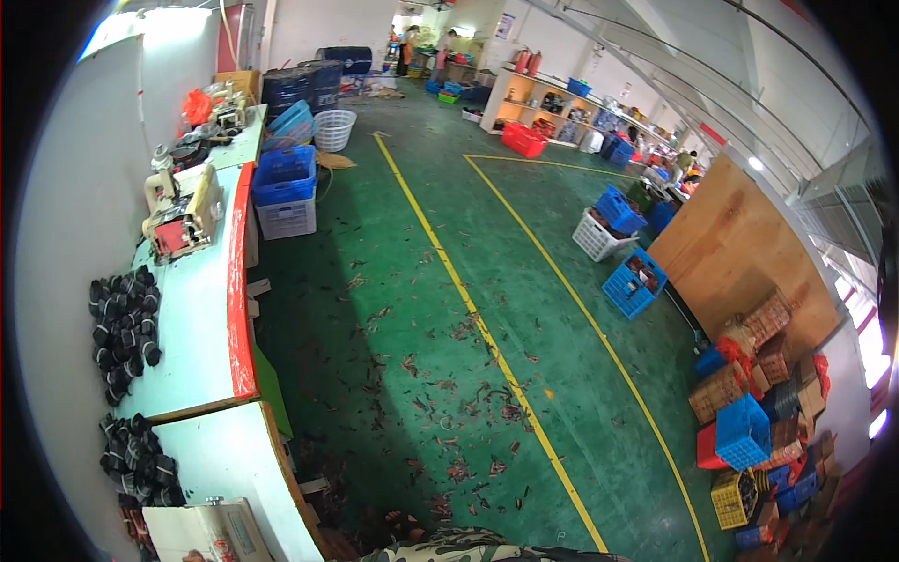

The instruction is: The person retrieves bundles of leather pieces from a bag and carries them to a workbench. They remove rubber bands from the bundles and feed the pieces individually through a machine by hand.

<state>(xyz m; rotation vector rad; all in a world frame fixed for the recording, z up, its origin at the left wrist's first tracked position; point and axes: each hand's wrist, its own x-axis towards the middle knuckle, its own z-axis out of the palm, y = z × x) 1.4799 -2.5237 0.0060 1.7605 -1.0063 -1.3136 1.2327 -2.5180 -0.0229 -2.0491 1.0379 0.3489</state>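
Neither the left hand nor the right hand shows, so I cannot tell whether the fingers are spread, pressed together or pinching anything. Only a strip of camouflage cloth shows at the bottom edge, well to the right of the bench. The bench is a long white top with a red edge, running along the wall. The black rings lie heaped on its wall side about midway along, and a second heap lies on the near section. Both heaps are loose and nothing holds them. A pale box sits at the bench's near end, just past the second heap. Toward the far end stands a small machine with clutter beyond it. Just off the red edge there, a blue crate rests on a white crate, and a white basket stands farther on. On the green floor beside the bench, brown scraps are scattered around a yellow line. Across the floor from the bench a plywood board leans, with mixed stacked crates below it. By my judgement nothing is being handled at this moment: both heaps look unsorted, so most of the handling seems left.
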